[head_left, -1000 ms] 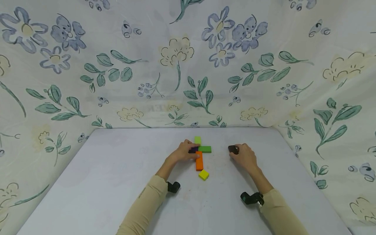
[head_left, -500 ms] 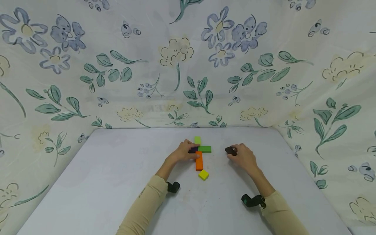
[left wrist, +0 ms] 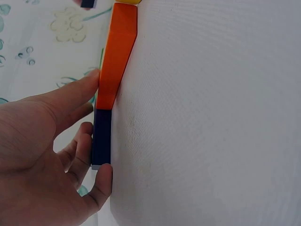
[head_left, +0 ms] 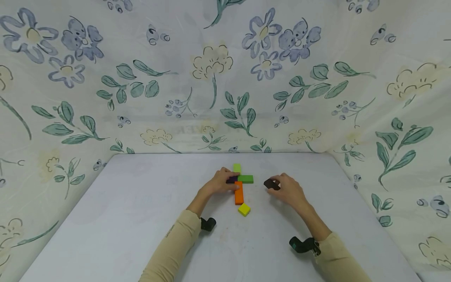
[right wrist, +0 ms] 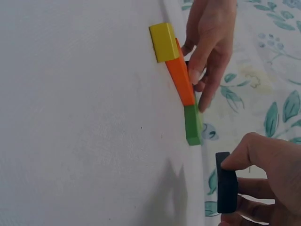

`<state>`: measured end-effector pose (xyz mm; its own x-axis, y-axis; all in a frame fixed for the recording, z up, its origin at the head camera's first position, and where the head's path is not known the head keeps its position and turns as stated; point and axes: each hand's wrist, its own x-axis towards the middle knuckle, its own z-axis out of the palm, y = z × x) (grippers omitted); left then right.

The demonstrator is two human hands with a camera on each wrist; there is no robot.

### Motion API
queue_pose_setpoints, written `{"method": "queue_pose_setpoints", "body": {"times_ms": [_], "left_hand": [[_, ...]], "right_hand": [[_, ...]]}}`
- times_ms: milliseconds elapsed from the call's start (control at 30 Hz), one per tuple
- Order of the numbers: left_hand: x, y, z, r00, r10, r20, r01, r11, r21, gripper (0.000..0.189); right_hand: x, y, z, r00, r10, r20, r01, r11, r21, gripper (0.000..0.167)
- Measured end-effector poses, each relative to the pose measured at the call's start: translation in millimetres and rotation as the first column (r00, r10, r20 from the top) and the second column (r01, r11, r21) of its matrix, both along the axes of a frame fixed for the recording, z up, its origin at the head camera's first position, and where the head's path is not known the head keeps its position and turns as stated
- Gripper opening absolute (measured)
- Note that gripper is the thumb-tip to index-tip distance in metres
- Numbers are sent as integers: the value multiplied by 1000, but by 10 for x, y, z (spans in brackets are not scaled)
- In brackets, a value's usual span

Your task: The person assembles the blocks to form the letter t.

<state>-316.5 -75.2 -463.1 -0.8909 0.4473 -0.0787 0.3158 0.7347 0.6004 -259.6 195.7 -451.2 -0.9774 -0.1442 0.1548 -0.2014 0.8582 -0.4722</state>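
My left hand rests on a cluster of coloured wooden blocks. Its thumb touches the orange block, and another fingertip reaches the lime block. Under the palm lies a dark blue block, partly covered in the head view; a fingertip lies at its end in the left wrist view. The green block points right from the cluster. Between thumb and fingers, my right hand pinches a black block, held tilted to the right of the green one. In the right wrist view this black block stands apart from the others.
A yellow block sits turned at an angle by the near end of the orange one. The white table ends at the back against a floral cloth. Each wrist wears a black camera.
My right hand has moved left with the black block, closer to the green one. The left hand and the blocks on the table have stayed put.
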Motion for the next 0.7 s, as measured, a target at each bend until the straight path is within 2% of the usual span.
{"method": "queue_pose_setpoints", "body": {"times_ms": [300, 467, 700], "left_hand": [[9, -2, 11, 1000, -6, -3, 6, 1000, 4, 54], [9, -1, 20, 1000, -7, -2, 7, 1000, -2, 55], [16, 0, 30, 1000, -5, -3, 5, 1000, -2, 55]], "right_hand": [[68, -7, -22, 998, 67, -23, -66, 998, 15, 42], [92, -2, -40, 990, 136, -36, -135, 990, 29, 40], [110, -4, -64, 976, 215, 37, -217, 974, 68, 41]]}}
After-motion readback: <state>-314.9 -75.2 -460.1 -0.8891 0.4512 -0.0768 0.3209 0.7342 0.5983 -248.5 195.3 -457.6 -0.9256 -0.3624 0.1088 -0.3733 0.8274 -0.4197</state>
